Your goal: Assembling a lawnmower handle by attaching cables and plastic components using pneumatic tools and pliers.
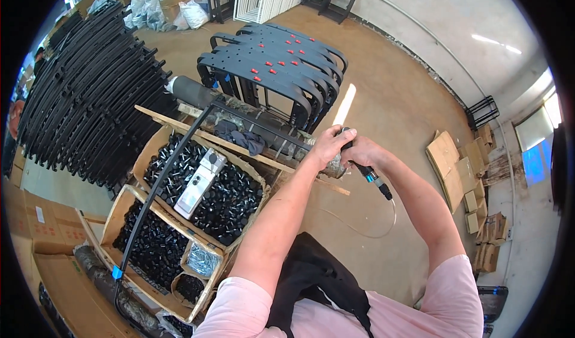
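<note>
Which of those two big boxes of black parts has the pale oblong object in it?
The large box nearer the person's left hand: the pale oblong object lies on its black parts. The other large box has none.

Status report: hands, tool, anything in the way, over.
Right hand gripping power driver. Left hand near end of black bar. Thin cable loops below driver.

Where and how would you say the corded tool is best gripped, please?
I'd probably grip the tool around its slim, round barrel, from the right, as the right hand does, keeping off the near end, where the cord trails out.
</note>
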{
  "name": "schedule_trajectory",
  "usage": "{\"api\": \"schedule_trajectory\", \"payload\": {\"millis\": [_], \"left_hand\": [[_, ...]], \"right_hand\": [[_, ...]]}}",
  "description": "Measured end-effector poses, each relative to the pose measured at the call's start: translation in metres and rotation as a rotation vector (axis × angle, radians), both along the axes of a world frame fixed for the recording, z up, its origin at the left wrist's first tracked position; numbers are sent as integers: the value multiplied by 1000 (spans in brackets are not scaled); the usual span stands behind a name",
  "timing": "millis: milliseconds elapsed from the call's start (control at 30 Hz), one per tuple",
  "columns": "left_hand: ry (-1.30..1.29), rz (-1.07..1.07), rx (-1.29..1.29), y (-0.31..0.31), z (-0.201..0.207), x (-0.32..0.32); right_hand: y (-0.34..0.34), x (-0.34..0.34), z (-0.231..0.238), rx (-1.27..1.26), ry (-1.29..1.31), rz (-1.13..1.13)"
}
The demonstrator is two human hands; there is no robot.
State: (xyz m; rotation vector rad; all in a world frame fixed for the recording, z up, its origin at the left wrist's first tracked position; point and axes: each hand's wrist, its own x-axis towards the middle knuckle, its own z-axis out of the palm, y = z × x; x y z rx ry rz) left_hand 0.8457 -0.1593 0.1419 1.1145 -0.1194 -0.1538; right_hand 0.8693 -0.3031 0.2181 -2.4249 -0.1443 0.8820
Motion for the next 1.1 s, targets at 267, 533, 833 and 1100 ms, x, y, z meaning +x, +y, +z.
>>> {"api": "schedule_trajectory", "payload": {"millis": [267,533,833,1100], "left_hand": [[-61,219,2,85,42,2],[-45,683,116,303,17,41],[0,772,1,384,-6,97],[-3,794,5,385,-18,99]], "right_hand": [[91,11,54,42,-115,168],[318,89,31,90,-191,613],[419,155,4,67,-240,759],[421,159,-5,140,-222,769]]}}
